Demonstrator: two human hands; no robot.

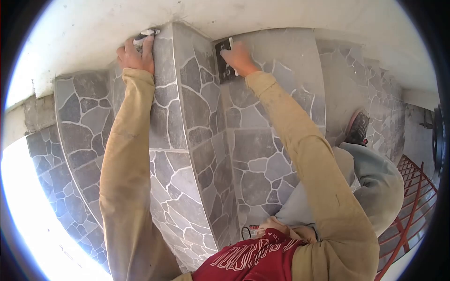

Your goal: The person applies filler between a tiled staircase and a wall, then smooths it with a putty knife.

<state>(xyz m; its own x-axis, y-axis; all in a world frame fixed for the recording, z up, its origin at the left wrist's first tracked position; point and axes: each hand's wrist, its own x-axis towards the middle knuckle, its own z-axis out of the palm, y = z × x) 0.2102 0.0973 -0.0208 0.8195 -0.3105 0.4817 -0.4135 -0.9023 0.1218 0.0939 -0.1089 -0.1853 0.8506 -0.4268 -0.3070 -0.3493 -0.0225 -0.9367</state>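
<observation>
My left hand (136, 56) is at the upper left, its fingers closed around a crumpled white and dark thing (146, 33) at the tile edge below the pale wall. Its kind is hard to make out. My right hand (240, 58) grips a flat float (225, 61) with a dark, smeared face and a white strip along one side. The float rests against the tiles near the inner corner. Grey stone-pattern tiles (255, 161) with light joint lines lie below both hands. Grey film covers the tile area (286, 47) right of my right hand.
The pale wall (262, 14) curves along the top. A tiled outer corner edge (185, 117) runs down between my arms. On the right are my shoe (358, 126) and a red metal lattice (412, 196). Bright light (28, 210) fills the lower left.
</observation>
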